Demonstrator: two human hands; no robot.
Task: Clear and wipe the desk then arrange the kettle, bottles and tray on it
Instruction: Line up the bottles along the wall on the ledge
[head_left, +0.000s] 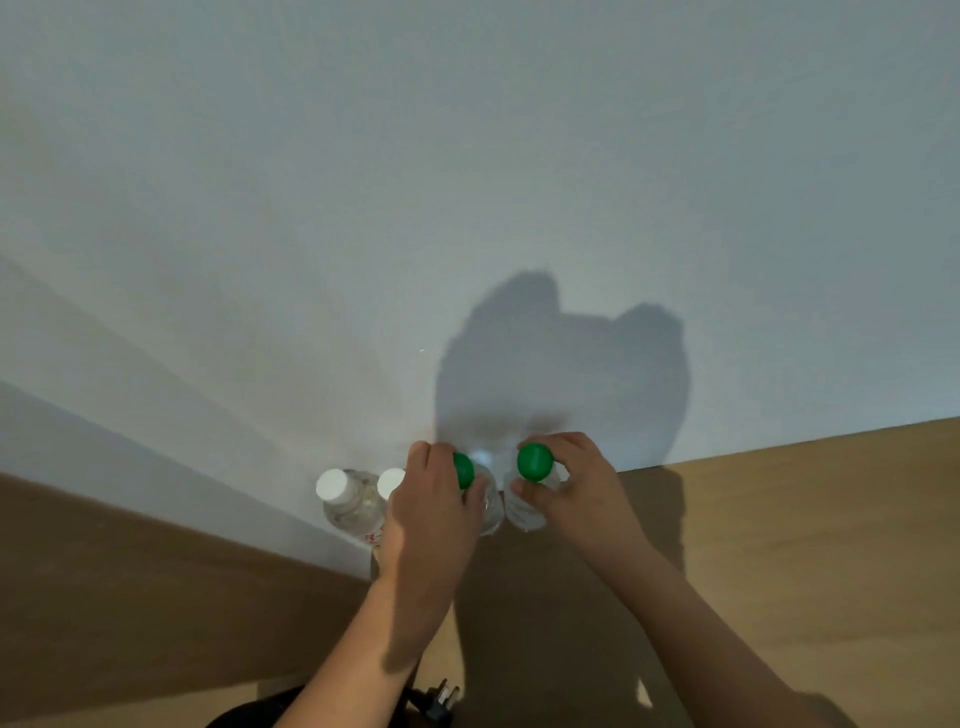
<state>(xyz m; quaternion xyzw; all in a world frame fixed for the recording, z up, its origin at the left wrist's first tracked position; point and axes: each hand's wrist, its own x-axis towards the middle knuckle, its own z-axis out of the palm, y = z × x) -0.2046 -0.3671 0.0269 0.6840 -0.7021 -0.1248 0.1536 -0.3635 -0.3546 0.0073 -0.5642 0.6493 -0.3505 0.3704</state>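
Bottles are the matter in hand: 4 clear ones stand in a row at the back of the wooden desk (779, 545), against the white wall (467, 182). The left green-capped bottle (464, 470) is gripped near its neck by the left hand (434, 512), fingers curled round it; the right green-capped bottle (535, 461) is held the same way by the right hand (576, 486). The 2 sit just beside each other. To their left stand a white-capped bottle (332, 484) and a second white cap (390, 482), partly hidden behind the left hand. A black plug (441, 699) lies at the desk's near edge beside a dark object too cut off to identify. The likely risk: the left hand sits so near the white-capped pair that a sideways nudge could topple them, and thin bottle walls may buckle under a hard squeeze.
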